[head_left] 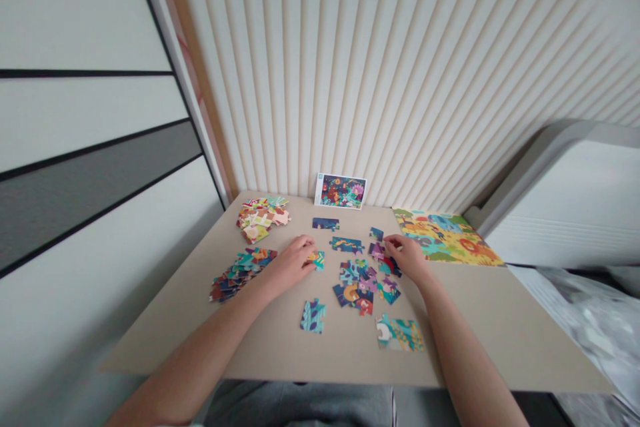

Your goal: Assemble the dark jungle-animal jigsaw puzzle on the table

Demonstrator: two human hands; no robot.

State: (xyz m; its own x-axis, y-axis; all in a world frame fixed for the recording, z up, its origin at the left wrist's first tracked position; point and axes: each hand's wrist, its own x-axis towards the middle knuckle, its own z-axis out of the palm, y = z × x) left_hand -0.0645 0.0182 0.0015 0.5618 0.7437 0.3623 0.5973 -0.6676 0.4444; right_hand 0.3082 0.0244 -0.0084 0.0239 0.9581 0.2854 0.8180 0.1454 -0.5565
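My left hand (295, 260) has its fingers closed on a teal and yellow puzzle piece (319, 259) at the middle of the table. On the right, the bent fingers of my right hand (406, 256) touch the edge of a purple and dark puzzle piece (377, 251); what lies under the fingertips is partly hidden. Between the hands are joined pieces: a dark blue strip (347, 245) and a larger colourful cluster (357, 285). Nearer to me lie a teal leaf-patterned piece (313, 316) and a joined green and yellow section (400, 333).
A picture card (341, 191) leans against the pleated wall (320, 67). Two heaps of loose pieces, one light (263, 217) and one dark (243, 272), lie at left. A finished animal puzzle (447, 237) covers the table's back right. A dark blue piece (325, 223) lies before the card.
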